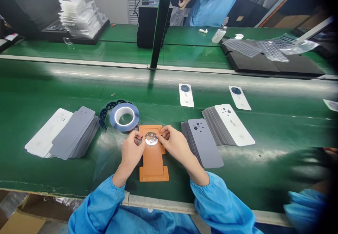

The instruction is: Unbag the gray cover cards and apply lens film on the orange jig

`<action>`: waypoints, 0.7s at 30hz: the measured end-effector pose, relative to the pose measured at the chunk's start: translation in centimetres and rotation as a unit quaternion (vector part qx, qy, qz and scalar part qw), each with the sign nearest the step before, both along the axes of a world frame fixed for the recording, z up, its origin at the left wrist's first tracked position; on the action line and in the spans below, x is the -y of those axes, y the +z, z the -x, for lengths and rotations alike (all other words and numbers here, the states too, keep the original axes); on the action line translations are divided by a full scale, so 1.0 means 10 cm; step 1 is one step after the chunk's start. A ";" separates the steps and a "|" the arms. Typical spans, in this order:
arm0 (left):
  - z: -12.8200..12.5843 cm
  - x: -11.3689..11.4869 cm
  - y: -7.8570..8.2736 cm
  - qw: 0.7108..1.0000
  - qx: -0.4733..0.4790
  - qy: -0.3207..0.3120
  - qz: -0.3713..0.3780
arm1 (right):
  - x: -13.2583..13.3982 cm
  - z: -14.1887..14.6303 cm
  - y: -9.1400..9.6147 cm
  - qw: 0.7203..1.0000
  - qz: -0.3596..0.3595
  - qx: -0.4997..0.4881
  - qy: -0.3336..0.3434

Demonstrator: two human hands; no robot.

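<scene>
An orange jig [153,160] lies on the green bench in front of me, with a shallow phone-shaped recess. Over its upper end is a shiny round film piece [151,139] with several holes. My left hand [132,151] pinches this piece at its left edge. At the opposite edge, the thumb and finger of my right hand [175,144] are closed on it. Whether the piece touches the jig, I cannot tell. Just behind my left hand lies a roll of blue-edged tape [114,117], with dark round cut-outs [103,113] along a strip of film beside it.
Stacks of grey panels [74,131] and white panels [49,131] lie left; more grey [206,142] and white ones [235,124] lie right. Farther back are white panels with dark discs [186,98]. A dark post [158,26] rises behind. A co-worker's blue sleeve [303,205] shows right.
</scene>
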State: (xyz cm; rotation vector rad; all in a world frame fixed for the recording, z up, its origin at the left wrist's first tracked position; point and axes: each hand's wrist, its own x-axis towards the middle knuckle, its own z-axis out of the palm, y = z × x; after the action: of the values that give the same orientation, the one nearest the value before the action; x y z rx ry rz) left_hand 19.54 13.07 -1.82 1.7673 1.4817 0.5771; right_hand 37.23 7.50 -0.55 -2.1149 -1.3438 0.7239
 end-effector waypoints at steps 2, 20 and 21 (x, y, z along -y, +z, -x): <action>0.00 0.00 -0.01 1.000 -0.003 0.003 -0.002 | -0.04 0.00 -0.04 1.000 -0.001 0.005 -0.003; 0.01 -0.02 -0.01 1.000 -0.002 0.009 0.014 | -0.06 -0.04 -0.14 0.992 -0.058 -0.109 0.007; 0.01 -0.02 0.00 1.000 0.000 0.009 0.014 | -0.02 -0.03 -0.08 0.993 -0.057 -0.099 0.013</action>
State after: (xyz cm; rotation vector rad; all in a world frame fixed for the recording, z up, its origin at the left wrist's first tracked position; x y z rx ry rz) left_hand 19.45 13.30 -1.87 1.7348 1.4994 0.5623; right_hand 37.54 7.74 -1.30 -1.8873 -1.2760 0.8245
